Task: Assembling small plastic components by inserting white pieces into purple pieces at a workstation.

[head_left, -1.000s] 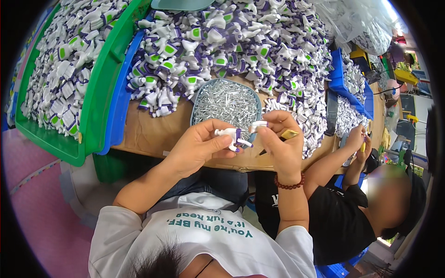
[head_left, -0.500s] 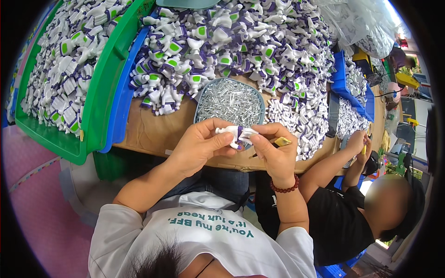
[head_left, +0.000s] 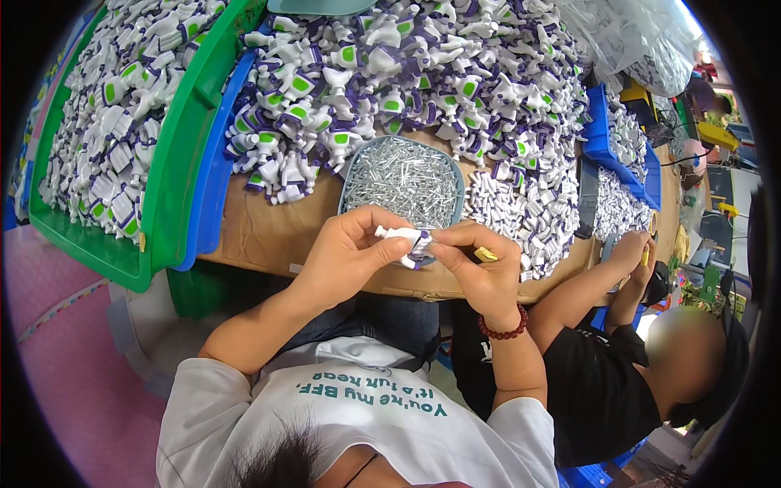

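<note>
Over the front of a tray of metal pins, both my hands meet at a small white and purple toy figure body (head_left: 407, 236). My left hand (head_left: 346, 254) pinches its left part between thumb and fingers. My right hand (head_left: 482, 268), with a red bead bracelet (head_left: 502, 327) at the wrist, closes its thumb and forefinger at the figure's right end and covers that end. Tucked in the same hand is a slim tool with a yellow end (head_left: 486, 254); the rest of it is hidden. The grey tray (head_left: 345, 193) lies just beyond my hands.
White, purple and green toy bodies (head_left: 390, 57) are heaped across the table (head_left: 268, 232). Small white parts (head_left: 496, 203) lie right of the tray. A green bin (head_left: 175, 154) and blue bin edge (head_left: 213, 163) stand left, blue boxes (head_left: 600, 134) right. Close by, a co-worker (head_left: 602, 382) works.
My right thumb and fingers have moved left onto the figure, covering the end that showed before. The yellow-ended tool has tilted and shifted slightly within my right hand.
</note>
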A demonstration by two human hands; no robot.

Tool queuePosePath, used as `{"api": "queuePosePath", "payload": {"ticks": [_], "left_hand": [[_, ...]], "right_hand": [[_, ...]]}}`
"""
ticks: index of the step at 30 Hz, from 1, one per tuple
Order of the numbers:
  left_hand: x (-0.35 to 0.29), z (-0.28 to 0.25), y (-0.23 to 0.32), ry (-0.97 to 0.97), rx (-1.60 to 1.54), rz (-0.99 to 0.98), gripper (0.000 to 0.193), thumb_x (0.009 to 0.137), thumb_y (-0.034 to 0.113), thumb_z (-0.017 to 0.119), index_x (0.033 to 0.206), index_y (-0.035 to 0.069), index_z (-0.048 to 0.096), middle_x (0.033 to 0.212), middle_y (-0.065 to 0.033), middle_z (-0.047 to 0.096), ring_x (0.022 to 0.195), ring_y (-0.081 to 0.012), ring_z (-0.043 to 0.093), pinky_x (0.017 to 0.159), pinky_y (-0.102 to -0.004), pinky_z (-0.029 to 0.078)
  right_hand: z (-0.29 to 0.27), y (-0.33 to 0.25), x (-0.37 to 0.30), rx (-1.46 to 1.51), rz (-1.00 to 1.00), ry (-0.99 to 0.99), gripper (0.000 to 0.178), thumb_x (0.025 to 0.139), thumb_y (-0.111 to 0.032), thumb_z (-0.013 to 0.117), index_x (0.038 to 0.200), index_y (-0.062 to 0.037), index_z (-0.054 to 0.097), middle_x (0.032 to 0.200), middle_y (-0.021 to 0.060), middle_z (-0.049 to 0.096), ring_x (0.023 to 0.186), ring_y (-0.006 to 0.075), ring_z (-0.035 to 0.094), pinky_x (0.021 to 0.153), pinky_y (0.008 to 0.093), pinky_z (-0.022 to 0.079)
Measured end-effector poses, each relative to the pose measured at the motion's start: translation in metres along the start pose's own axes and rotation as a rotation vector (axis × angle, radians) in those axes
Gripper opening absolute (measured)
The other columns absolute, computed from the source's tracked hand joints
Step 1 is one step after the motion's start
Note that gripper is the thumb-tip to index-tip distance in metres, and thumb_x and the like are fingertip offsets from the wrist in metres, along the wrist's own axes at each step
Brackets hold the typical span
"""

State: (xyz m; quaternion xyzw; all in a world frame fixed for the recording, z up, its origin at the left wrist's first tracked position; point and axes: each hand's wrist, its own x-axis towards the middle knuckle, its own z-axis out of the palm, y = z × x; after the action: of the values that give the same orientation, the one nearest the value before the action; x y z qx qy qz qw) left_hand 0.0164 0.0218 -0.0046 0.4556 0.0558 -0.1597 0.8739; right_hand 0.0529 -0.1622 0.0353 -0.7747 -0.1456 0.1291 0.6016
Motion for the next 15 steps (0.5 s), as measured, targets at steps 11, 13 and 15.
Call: {"api": "queuePosePath", "payload": {"ticks": [11, 13, 15], "left_hand": [[-0.0047, 0.0075, 0.003, 0.09, 0.634, 0.346, 0.014, 0.079, 0.007, 0.066, 0.091, 0.001, 0.06, 0.083, -0.0083, 0.063, 0.073, -0.0121, 0.059, 0.065, -0.0254, 0.046], [-0.0029, 0.0068, 0.0024, 0.072, 0.602, 0.301, 0.015, 0.081, 0.009, 0.064, 0.094, 0.001, 0.059, 0.082, -0.0081, 0.063, 0.072, -0.0126, 0.059, 0.063, -0.0264, 0.046], [-0.001, 0.0076, 0.0051, 0.011, 0.713, 0.274, 0.016, 0.083, 0.011, 0.061, 0.096, 0.001, 0.058, 0.082, -0.0077, 0.062, 0.072, -0.0132, 0.059, 0.062, -0.0277, 0.046]], "right_hand": [[0.0051, -0.0055, 0.001, -0.193, 0.003, 0.042, 0.008, 0.075, 0.002, 0.066, 0.083, 0.0016, 0.065, 0.075, 0.0094, 0.064, 0.066, 0.0145, 0.06, 0.06, 0.0244, 0.046], [0.0032, -0.0047, 0.0027, -0.188, 0.014, 0.031, 0.008, 0.075, 0.001, 0.066, 0.082, 0.0015, 0.066, 0.074, 0.0096, 0.064, 0.066, 0.0151, 0.06, 0.059, 0.0245, 0.046], [-0.0015, -0.0073, 0.0073, -0.209, -0.057, -0.06, 0.016, 0.075, 0.001, 0.066, 0.091, 0.0006, 0.064, 0.078, 0.0097, 0.064, 0.068, 0.0162, 0.06, 0.06, 0.0247, 0.045]]}}
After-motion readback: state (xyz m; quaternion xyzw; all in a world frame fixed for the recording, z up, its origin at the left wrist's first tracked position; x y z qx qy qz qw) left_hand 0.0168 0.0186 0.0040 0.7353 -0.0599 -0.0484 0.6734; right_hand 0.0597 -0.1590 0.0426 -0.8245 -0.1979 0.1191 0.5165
